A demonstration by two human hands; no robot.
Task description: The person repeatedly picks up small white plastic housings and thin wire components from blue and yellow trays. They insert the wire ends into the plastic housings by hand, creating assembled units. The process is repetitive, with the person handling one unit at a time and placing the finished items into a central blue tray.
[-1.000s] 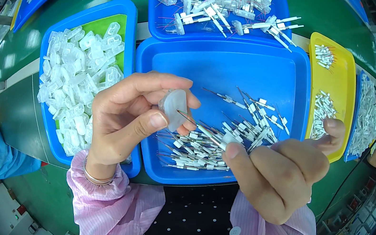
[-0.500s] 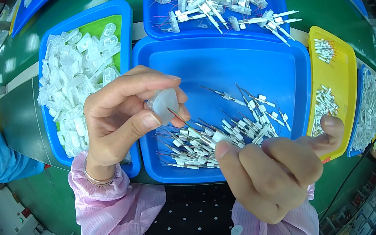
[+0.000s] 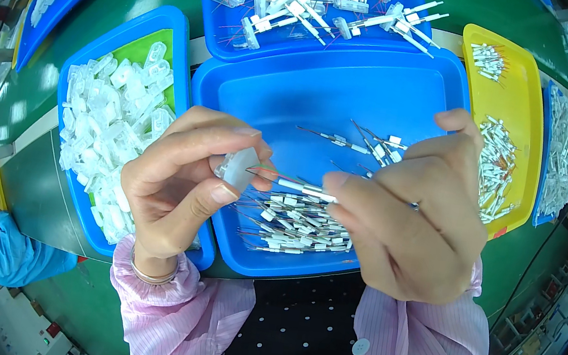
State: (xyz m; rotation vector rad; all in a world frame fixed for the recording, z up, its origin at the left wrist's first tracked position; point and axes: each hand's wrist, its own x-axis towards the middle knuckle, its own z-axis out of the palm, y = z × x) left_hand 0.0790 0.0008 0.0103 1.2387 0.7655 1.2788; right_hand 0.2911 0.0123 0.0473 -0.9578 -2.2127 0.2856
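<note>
Lying loose in the left blue tray [image 3: 180, 50], many clear housings [image 3: 113, 113] seem left to do; the left hand [image 3: 178, 181] pinches one frosted housing [image 3: 236, 168], thumb and fingers parted only by its thickness; joined pieces [image 3: 297, 5] in the far tray [image 3: 210, 30] look finished; a white wired part [image 3: 300, 188] points its wires at the housing, entry hard to tell; the right hand [image 3: 416, 218] grips its other end, thumb and forefinger nearly closed

Frosted piece [image 3: 241, 169] part-hidden — top tray [image 3: 283, 53] cut off
</note>
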